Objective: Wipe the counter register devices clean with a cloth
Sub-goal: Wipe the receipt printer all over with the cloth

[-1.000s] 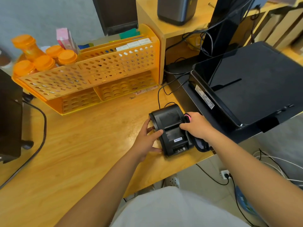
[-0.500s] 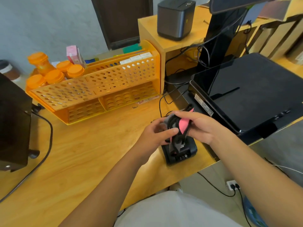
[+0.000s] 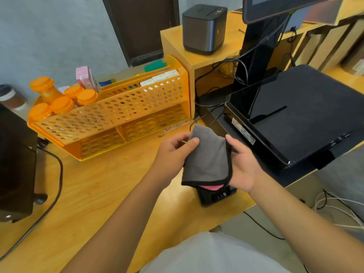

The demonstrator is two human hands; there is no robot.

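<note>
A grey cloth point(image 3: 208, 158) with black edging and a pink underside hangs spread between both hands above the counter. My left hand point(image 3: 173, 152) pinches its upper left corner with thumb and fingers. My right hand point(image 3: 243, 164) holds its right edge, thumb on top. Directly below the cloth sits a small black receipt printer point(image 3: 216, 196); only its front panel shows. A large black register terminal point(image 3: 299, 119) lies to the right, with its screen point(image 3: 275, 6) on a black post behind. A grey box printer point(image 3: 202, 28) stands on the raised wooden block.
An orange perforated rack point(image 3: 118, 119) with orange-lidded jars point(image 3: 61, 97) stands at the back left. A black device point(image 3: 13, 166) with a cable sits at the far left. Cables trail behind the terminal and on the floor at right. The wooden counter point(image 3: 98, 194) edge runs near my body.
Both hands left the small black printer and lifted the cloth off it. The bunched cloth has been opened out flat between the hands. The view has tilted upward.
</note>
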